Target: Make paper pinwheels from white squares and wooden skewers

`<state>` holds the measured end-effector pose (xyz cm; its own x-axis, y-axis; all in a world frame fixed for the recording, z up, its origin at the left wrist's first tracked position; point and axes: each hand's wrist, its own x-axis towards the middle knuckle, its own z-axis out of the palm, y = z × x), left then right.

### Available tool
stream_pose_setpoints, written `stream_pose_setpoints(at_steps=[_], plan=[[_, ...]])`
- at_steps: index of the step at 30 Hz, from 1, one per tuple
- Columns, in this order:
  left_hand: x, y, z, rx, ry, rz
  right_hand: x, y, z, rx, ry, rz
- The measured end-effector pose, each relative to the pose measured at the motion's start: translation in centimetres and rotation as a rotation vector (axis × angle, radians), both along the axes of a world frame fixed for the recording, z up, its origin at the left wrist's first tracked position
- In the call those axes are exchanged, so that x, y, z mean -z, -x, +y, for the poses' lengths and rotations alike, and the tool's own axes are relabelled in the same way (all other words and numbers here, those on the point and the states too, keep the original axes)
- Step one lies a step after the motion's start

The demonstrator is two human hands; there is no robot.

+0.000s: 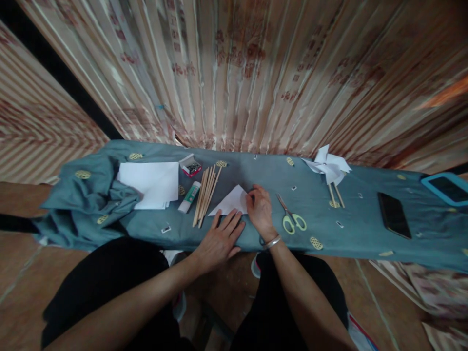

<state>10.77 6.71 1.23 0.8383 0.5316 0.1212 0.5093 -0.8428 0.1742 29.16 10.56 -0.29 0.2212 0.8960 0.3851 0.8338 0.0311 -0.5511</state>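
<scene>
A sheet of white paper [234, 199], folded into a triangle, lies on the cloth-covered surface in front of me. My left hand [221, 240] rests over its lower edge with the fingers stretched out. At the triangle's right side, my right hand [260, 208] has its fingers curled in and closed on the paper's edge; the fingertips are partly hidden. Just left of the paper lies a bundle of thin wooden sticks [207, 196]. Scissors with light green handles [291, 217] lie to the right of my right hand.
Farther left are a glue stick [189, 197], a small open box of metal bits [190, 165] and a stack of white paper [151, 183]. To the right lie white paper pinwheels [327, 166] on sticks, a black phone [394, 214] and a blue-framed device [448, 189]. A curtain hangs behind.
</scene>
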Motion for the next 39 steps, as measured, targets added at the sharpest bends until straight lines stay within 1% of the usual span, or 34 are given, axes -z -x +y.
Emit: stream_pose_setpoints(at_steps=[6, 12, 24, 32, 35, 39], plan=[[0.0, 0.0, 0.0, -0.002, 0.01, 0.006, -0.3, 0.3, -0.1, 0.03, 0.018, 0.003], [0.1, 0.0, -0.1, -0.004, 0.015, 0.023, -0.2, 0.3, -0.1, 0.022, 0.01, -0.001], [-0.8, -0.1, 0.1, -0.003, 0.073, 0.052, -0.1, 0.7, -0.1, 0.066, 0.007, -0.054], [-0.4, -0.2, 0.2, 0.0, 0.062, 0.067, -0.1, 0.5, -0.1, 0.06, 0.003, -0.109], [-0.4, -0.3, 0.2, -0.008, 0.05, 0.071, -0.5, 0.7, -0.6, 0.069, 0.04, -0.161], [-0.6, -0.4, 0.1, -0.017, 0.036, 0.059, -0.9, 1.1, -2.4, 0.052, 0.069, -0.262]])
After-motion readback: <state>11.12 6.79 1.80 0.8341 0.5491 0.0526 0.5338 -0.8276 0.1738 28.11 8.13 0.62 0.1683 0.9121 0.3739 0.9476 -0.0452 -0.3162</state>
